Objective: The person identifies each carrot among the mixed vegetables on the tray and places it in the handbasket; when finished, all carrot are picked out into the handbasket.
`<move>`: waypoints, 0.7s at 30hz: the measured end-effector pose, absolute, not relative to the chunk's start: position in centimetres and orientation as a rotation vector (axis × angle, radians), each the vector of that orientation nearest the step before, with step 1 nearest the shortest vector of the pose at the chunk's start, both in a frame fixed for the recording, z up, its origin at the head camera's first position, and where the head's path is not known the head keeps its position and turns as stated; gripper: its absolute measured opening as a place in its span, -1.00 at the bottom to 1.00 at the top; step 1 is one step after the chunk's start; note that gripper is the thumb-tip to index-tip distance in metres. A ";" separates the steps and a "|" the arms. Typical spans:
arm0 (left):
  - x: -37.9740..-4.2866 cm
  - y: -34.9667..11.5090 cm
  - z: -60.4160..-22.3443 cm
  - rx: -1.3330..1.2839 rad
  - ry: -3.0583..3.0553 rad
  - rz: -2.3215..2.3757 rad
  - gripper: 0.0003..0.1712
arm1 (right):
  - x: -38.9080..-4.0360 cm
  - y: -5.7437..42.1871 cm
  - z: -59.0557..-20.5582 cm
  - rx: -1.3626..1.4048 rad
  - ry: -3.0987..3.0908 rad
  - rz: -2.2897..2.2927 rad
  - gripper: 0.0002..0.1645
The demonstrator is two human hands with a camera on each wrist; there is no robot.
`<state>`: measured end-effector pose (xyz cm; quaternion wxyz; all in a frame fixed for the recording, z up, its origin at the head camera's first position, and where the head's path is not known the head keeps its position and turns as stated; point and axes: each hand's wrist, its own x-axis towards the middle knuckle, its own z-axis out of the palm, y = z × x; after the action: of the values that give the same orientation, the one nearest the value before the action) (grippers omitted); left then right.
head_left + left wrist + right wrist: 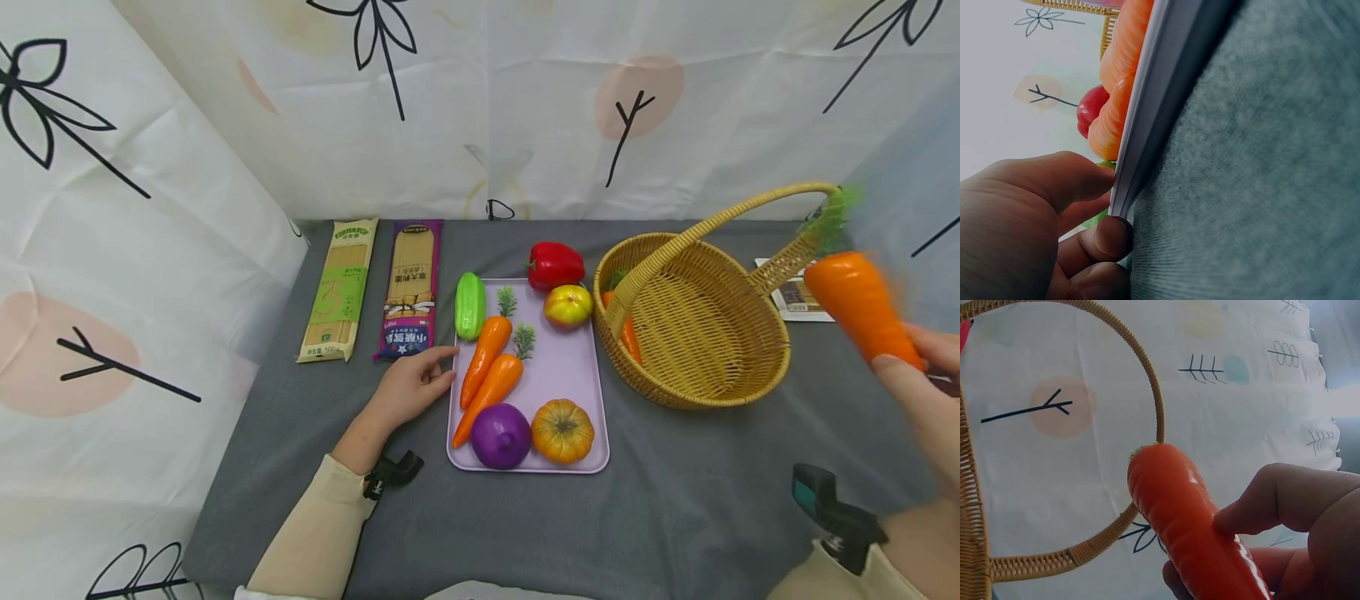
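My left hand is at the left edge of a lilac tray, its thumb and fingers holding the rim. On the tray lie two carrots, a purple onion, a small pumpkin and a yellow-red fruit. A green cucumber-like vegetable lies at its upper left corner. My right hand grips another carrot by its narrow end, raised to the right of a wicker basket. The carrot's green top is blurred before the basket handle. Inside the basket is one more carrot.
A red bell pepper sits behind the tray. Two noodle packs, one green and one purple, lie to the left on the grey cloth. A flat printed item is partly hidden behind the basket, whose tall handle arches up.
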<state>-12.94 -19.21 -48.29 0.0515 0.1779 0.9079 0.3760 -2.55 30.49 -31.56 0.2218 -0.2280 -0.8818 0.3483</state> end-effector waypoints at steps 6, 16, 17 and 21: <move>-13.0 -19.2 -48.4 0.551 2.770 1.135 -0.58 | -3.7 29.9 -31.5 -0.551 -2.488 1.029 -0.56; -13.0 -19.2 -48.5 0.553 2.765 1.141 -0.58 | -5.7 28.5 -32.1 -0.471 -2.757 1.007 -0.39; -13.0 -19.2 -48.5 0.553 2.765 1.142 -0.58 | -5.9 28.3 -32.2 -0.464 -2.770 1.006 -0.39; -13.1 -19.2 -48.4 0.551 2.766 1.143 -0.58 | -6.8 27.8 -32.8 -0.390 -2.813 1.055 -0.37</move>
<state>-13.05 -19.22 -48.41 0.0490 0.1809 0.9079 0.3750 -6.78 27.82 -32.80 0.0563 -0.1285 -0.9271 0.3477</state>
